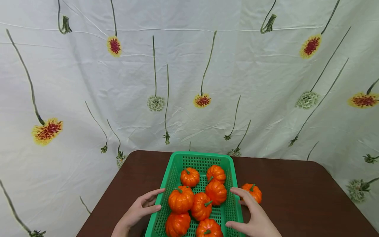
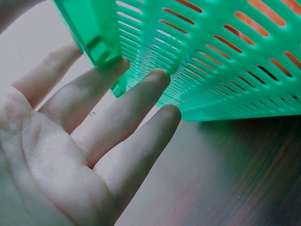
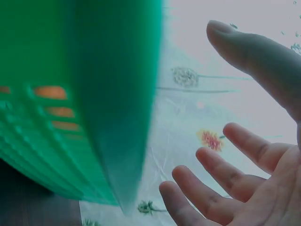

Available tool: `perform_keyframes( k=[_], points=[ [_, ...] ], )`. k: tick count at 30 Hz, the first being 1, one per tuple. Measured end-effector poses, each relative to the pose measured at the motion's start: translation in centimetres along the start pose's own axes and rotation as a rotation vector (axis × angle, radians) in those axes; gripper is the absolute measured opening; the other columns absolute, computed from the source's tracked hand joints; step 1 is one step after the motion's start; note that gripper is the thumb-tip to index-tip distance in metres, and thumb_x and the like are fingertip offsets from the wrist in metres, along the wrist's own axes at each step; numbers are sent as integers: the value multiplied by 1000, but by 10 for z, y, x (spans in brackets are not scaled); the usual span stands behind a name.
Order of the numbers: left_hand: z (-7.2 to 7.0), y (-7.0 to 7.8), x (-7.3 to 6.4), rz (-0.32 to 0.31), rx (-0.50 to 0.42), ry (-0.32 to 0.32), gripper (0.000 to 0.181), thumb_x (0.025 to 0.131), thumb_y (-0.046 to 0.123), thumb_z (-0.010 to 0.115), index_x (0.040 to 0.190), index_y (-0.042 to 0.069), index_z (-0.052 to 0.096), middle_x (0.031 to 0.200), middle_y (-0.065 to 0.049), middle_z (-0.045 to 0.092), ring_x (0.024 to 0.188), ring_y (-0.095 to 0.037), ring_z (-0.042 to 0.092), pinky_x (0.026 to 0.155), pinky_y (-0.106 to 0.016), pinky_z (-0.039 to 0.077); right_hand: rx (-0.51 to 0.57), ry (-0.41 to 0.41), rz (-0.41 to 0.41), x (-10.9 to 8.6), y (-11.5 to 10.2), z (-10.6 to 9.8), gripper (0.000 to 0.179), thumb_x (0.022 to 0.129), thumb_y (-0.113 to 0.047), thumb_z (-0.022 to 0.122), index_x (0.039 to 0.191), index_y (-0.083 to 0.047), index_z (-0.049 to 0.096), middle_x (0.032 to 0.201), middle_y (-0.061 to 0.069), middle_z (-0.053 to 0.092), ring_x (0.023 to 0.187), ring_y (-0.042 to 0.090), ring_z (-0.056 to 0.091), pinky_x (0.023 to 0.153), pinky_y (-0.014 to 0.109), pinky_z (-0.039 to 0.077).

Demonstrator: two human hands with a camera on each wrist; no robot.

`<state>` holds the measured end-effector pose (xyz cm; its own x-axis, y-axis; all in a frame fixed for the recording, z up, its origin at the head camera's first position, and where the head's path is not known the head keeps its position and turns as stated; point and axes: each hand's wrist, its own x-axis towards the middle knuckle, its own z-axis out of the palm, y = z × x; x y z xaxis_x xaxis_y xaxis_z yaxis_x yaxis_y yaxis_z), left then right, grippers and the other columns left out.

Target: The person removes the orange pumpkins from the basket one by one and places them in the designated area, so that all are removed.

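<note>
A green plastic basket (image 1: 204,154) with slotted walls holds several small orange pumpkins (image 1: 181,200) with green stems. Beside its left rim is my left hand (image 1: 136,210), fingers spread and fingertips right at the rim. In the left wrist view, the straight fingers (image 2: 141,106) of that hand lie close along the basket's outer wall (image 2: 211,61). My right hand (image 1: 253,214) hovers at the right rim with thumb and fingers apart. The right wrist view shows its palm facing the basket and nothing held. Another pumpkin (image 1: 256,191) lies outside the basket, partly behind my right hand.
Under the basket is a dark brown table (image 1: 284,184) with rounded far corners. Behind it hangs a pale cloth (image 1: 183,128) printed with flowers and long stems, close to the table's far edge.
</note>
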<state>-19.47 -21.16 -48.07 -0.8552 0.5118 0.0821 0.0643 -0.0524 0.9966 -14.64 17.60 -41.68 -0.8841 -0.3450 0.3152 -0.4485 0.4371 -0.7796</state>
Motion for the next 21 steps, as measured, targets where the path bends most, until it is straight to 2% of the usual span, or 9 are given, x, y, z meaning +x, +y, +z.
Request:
perform_keyframes(
  k=[5,8,10,14,17,18,21],
  points=[
    [0,0,-1,-33,25,18,51,91,5,49,138,3,32,141,-21,23,124,-15,33,91,-29,39,21,-80,-132,0,-1,8,74,70,-31,76,132,-20,38,129,1,41,112,12,41,83,33,44],
    [0,0,-2,-47,35,29,50,91,6,49,139,5,33,141,-19,25,126,-23,29,91,-31,39,7,-118,-158,1,-1,13,72,71,-27,76,132,-20,38,127,2,42,109,11,42,83,31,44],
    [-1,0,-2,-44,32,26,50,91,6,49,139,5,32,141,-19,25,126,-21,30,91,-31,39,-2,-149,-155,1,-1,16,69,72,-26,75,131,-22,39,126,1,43,108,12,43,84,30,43],
    [-1,-1,-1,-26,17,15,51,91,4,48,139,3,31,141,-21,24,122,-9,37,90,-28,40,-7,-227,-118,2,-2,23,64,75,-29,72,130,-24,40,127,-1,43,110,18,44,85,33,42],
    [-1,-1,-1,-20,14,13,51,91,4,48,138,3,31,141,-21,24,120,-5,39,89,-27,40,-10,-279,-98,3,-2,27,62,76,-32,71,130,-24,42,127,1,43,111,16,44,85,34,42],
    [-1,-1,-1,-21,14,14,51,91,4,48,138,3,31,141,-21,24,120,-6,38,89,-27,40,-11,-292,-106,3,-1,29,61,76,-32,71,129,-23,42,127,2,44,111,16,44,85,34,42],
    [-1,-1,-1,-28,15,17,51,91,5,48,139,4,32,141,-20,24,122,-11,36,90,-28,40,-32,-308,-202,5,2,34,60,76,-33,70,128,-17,44,125,5,46,110,13,45,85,32,42]
  ],
)
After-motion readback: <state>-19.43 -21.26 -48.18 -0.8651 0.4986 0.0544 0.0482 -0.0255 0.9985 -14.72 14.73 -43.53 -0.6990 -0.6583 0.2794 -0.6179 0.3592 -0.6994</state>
